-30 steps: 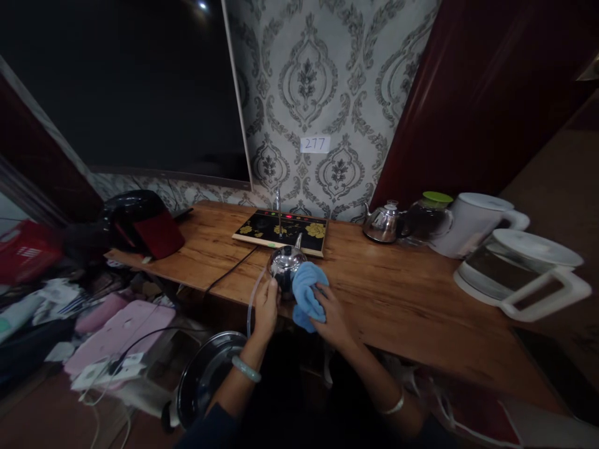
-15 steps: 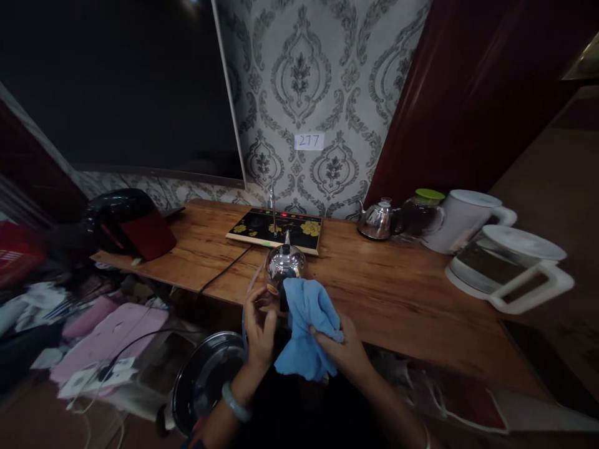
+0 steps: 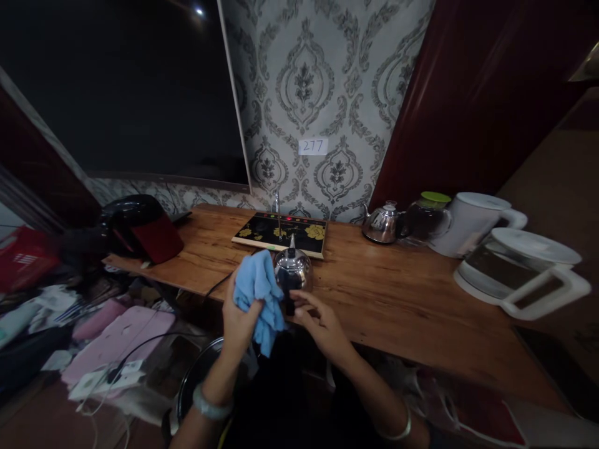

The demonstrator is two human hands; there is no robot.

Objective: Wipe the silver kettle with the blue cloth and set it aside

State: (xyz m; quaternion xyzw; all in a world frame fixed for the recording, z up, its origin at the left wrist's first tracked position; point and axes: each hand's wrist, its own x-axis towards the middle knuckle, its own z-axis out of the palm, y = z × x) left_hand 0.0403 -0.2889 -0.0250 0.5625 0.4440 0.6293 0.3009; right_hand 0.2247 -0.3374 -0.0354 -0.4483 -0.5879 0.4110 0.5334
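Bunched in my left hand (image 3: 241,321) is a blue cloth (image 3: 259,293), its loose end hanging down in front of the table edge. My right hand (image 3: 325,327) has its fingers slightly bent and apart, with the fingertips beside the black handle (image 3: 288,293) of a shiny metal kettle (image 3: 299,267). Whether they touch the handle I cannot tell. The kettle stands upright near the front edge of the wooden table, its spout pointing away from me. The cloth partly covers its left side.
Behind the kettle lies a black electric tea stove (image 3: 299,232) with yellow flowers and a thin metal tap (image 3: 277,206). Another metal kettle (image 3: 381,223), a green-lidded glass jug (image 3: 425,218) and two white-lidded pitchers (image 3: 519,262) stand to the right. A dark basin (image 3: 189,383) sits below.
The blue cloth has passed from my right hand to my left, moving leftward. My right hand has come toward the kettle's handle. The view has shifted slightly.
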